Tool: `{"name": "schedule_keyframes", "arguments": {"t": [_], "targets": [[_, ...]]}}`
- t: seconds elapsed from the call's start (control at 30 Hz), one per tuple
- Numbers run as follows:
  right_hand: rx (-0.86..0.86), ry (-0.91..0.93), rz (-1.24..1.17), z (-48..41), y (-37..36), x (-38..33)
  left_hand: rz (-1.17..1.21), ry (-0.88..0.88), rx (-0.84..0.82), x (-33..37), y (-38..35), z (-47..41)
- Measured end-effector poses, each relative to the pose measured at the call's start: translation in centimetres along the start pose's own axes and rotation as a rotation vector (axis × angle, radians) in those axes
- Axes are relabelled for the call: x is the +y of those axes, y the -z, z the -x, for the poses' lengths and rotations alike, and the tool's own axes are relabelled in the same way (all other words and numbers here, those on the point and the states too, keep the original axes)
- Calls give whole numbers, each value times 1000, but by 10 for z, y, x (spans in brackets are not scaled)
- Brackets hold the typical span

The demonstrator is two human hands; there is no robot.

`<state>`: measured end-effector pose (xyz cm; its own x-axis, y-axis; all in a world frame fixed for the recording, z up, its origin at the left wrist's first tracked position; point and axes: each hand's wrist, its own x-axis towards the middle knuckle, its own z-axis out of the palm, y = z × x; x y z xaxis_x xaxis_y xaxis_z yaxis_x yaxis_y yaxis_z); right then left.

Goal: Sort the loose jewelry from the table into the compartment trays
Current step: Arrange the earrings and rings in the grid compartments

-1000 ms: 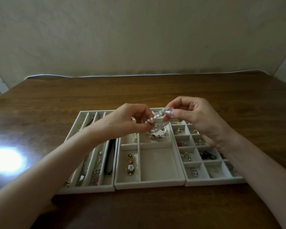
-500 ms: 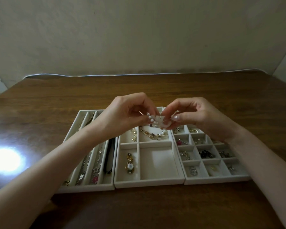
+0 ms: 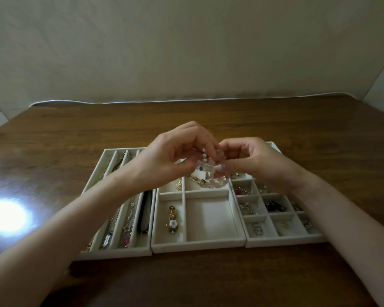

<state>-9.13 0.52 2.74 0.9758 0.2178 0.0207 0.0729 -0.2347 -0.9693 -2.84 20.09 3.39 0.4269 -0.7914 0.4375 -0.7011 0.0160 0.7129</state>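
Both hands meet above the back of the middle tray (image 3: 197, 243). My left hand (image 3: 171, 156) and my right hand (image 3: 253, 160) each pinch a clear and white beaded bracelet (image 3: 210, 171) held between them in the air. Below it, a gold chain bracelet (image 3: 197, 180) lies in the middle tray's back compartment. The left tray (image 3: 115, 251) has long slots with necklaces. The right tray (image 3: 284, 239) has small square cells with earrings and rings. Parts of the bracelet are hidden by my fingers.
A gold flower brooch (image 3: 172, 220) lies in the middle tray's front left slot; the large front compartment (image 3: 211, 218) holds nothing. A bright light glare (image 3: 5, 216) sits on the wooden table (image 3: 208, 120) at the left. A wall stands behind the table's far edge.
Both hands have drawn closer together and the bracelet has bunched up between them. The grip on it has stayed.
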Motion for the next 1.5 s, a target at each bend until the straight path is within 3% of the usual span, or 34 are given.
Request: {"name": "schedule_keyframes", "arguments": {"t": [0.13,0.37,0.5,0.6,0.73,0.83,0.93,1.0,1.07,1.27,1.37,1.5], "targets": [[82,-4,43,1,4,-2,88,158,58,-3,-7,3],[161,68,221,2,-5,-2,-380,140,204,-3,-25,4],[145,95,286,5,-7,-5,-497,139,161,-1,-21,5],[110,76,289,7,-9,-7,-567,230,67,3,-19,5],[-8,5,228,9,-7,-10,-374,368,-80,9,-13,3],[-184,-98,140,13,-3,-15,-54,561,-279,15,-3,3],[-345,-203,134,15,-3,-17,80,636,-434,16,0,4],[-366,-239,206,14,-6,-16,-19,630,-461,14,-3,5],[-340,-230,348,14,-11,-14,-264,560,-454,12,-9,5],[-155,-10,802,12,-24,-8,-763,437,-431,13,-19,8],[-95,101,912,12,-24,-3,-874,364,-374,12,-19,9],[-57,172,1019,13,-21,-3,-833,276,-302,10,-13,10]]}}
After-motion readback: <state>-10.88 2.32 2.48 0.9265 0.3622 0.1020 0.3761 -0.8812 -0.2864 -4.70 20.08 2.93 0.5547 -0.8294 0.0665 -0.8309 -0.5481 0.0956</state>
